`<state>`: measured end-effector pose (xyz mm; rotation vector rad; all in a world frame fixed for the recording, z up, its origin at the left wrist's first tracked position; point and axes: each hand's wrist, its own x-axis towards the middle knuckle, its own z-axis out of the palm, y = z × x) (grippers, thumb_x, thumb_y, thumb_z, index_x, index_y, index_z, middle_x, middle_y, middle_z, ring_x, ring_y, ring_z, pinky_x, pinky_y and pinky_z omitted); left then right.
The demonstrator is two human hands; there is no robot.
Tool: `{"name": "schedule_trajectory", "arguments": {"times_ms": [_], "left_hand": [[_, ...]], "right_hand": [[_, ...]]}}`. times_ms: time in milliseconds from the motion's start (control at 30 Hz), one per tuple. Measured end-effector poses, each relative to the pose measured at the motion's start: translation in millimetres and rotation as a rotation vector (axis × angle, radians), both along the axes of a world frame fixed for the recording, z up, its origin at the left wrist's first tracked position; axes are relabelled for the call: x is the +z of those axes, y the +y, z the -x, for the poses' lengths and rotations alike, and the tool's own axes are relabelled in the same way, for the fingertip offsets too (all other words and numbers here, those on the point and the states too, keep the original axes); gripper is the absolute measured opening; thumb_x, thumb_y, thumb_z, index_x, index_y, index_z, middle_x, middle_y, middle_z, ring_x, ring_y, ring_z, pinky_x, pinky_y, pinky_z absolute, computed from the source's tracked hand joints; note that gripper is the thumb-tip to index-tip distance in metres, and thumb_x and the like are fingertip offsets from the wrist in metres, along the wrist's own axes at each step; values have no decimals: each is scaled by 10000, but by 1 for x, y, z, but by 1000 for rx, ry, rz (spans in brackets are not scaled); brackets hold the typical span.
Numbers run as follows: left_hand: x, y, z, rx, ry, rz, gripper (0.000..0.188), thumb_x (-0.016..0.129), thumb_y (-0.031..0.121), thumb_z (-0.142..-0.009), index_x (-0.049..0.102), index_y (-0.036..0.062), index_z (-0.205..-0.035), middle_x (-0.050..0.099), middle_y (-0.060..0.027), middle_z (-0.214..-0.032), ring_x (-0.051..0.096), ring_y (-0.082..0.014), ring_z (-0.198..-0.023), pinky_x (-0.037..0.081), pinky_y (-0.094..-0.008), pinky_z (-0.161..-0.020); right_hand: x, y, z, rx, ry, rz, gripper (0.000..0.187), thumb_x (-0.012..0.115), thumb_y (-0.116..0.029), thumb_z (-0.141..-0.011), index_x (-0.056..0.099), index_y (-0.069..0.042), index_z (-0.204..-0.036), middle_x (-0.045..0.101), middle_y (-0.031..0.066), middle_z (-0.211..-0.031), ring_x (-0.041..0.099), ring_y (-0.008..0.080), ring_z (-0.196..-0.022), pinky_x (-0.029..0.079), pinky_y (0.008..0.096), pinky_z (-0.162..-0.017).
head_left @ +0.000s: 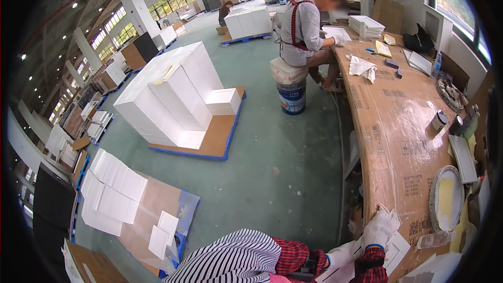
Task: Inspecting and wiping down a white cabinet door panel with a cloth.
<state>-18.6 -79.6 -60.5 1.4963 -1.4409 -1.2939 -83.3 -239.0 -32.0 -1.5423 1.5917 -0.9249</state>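
Note:
Both my hands wear white knitted gloves, with red-and-black plaid sleeves behind them. A white framed panel (400,251) lies at the near end of the table, low in the view. My left hand (341,256) is closed at the panel's left edge, partly hidden by my right forearm. Over the panel's upper part is my right hand (381,229), its fingers bent together; whatever is in them, if anything, cannot be made out. A clear plastic bottle (436,239) lies on its side to the right of the panel.
The long table (390,126) is covered with brown cardboard. Along its right side stand a round tray (436,199) with a yellow sheet, a small can (439,121) and bottles. A co-worker (309,26) sits farther up. White panels (173,91) fill a floor pallet at left.

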Motion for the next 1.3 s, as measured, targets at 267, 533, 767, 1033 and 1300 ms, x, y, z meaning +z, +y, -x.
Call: {"name": "schedule_trajectory", "arguments": {"times_ms": [267,533,767,1033,1300], "left_hand": [[42,3,-15,156,240,-239,517,688,377,-915,558,39,-1284,657,-184,-1200,645,-326,-1133,496,-432,-983],[36,0,-8,209,295,-245,399,671,351,-978,605,63,-1246,695,-131,-1126,663,-222,-1041,512,-364,-923],[63,2,-11,108,206,-289,537,682,421,-912,564,38,-1269,666,-180,-1178,655,-325,-1084,503,-418,-961],[28,-3,-22,149,251,-266,511,673,379,-926,573,33,-1289,675,-168,-1187,657,-293,-1086,505,-408,-962],[-20,-2,3,165,1031,-11,390,583,291,-1030,566,71,-1351,662,-111,-1258,606,-191,-1189,464,-365,-1040]], "right_hand": [[10,-19,148,-143,678,-8,273,525,-101,-998,625,-30,-1242,686,220,-1099,686,370,-978,553,440,-841],[61,26,-13,228,918,460,392,570,-136,-933,645,-106,-1317,661,234,-1134,614,389,-1098,485,483,-936],[-40,-31,203,142,1299,242,315,577,-140,-963,629,-63,-1265,681,233,-1097,660,412,-1028,544,473,-896],[80,7,15,130,950,146,277,596,-105,-929,609,-61,-1202,664,218,-1069,688,412,-959,566,492,-819],[57,-3,6,198,961,271,462,606,-145,-961,565,-122,-1421,646,191,-1114,628,346,-1086,522,429,-907]]}}
